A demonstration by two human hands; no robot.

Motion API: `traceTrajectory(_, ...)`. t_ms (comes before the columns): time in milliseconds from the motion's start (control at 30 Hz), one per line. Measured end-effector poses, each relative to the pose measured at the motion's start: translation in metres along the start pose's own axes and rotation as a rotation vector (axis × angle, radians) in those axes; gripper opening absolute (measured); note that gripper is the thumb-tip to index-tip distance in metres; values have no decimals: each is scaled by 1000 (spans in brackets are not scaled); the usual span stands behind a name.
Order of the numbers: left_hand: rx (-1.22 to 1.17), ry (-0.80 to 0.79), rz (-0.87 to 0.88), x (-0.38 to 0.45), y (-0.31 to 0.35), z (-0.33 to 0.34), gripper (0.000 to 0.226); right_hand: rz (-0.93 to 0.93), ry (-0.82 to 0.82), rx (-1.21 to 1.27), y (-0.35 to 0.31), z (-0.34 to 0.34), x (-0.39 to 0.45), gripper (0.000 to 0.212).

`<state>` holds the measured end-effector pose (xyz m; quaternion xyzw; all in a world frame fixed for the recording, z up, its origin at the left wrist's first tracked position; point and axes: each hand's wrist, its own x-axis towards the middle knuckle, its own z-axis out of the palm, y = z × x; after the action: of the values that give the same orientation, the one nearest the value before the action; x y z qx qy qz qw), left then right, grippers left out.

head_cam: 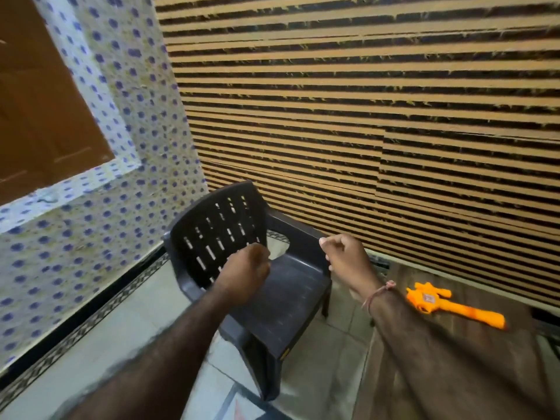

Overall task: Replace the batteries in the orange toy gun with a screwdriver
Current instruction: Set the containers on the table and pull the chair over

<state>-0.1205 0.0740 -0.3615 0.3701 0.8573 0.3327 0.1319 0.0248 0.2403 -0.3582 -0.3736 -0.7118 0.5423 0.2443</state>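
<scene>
Orange toy gun (pixel 454 306) lies flat, barrel pointing lower right; both hands curled, holding nothing.

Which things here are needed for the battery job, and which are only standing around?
For the job:
- orange toy gun, lying on the wooden surface; no screwdriver or batteries visible

Just around:
- black plastic chair
- striped wall panel

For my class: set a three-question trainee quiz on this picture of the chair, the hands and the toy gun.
1. True or false: the orange toy gun lies on the dark chair.
2. Which hand is nearer the toy gun: A left hand, B right hand?
3. Fill in: the wall behind the chair has horizontal ____.

Key: 1 false, it lies on a wooden surface beside the chair; 2 B; 3 stripes.
</scene>
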Motion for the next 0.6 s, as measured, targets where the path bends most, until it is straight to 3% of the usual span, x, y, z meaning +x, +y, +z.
traceTrajectory(200,-15,-202,130,94,-11,24,11,171,165,202,23,12,50,23)
traceTrajectory(433,62,-474,418,175,16,53,17,243,539,297,25,-1,67,26)
traceTrajectory(600,45,-614,590,194,72,98,7,274,806,293,28,-30,44,32)
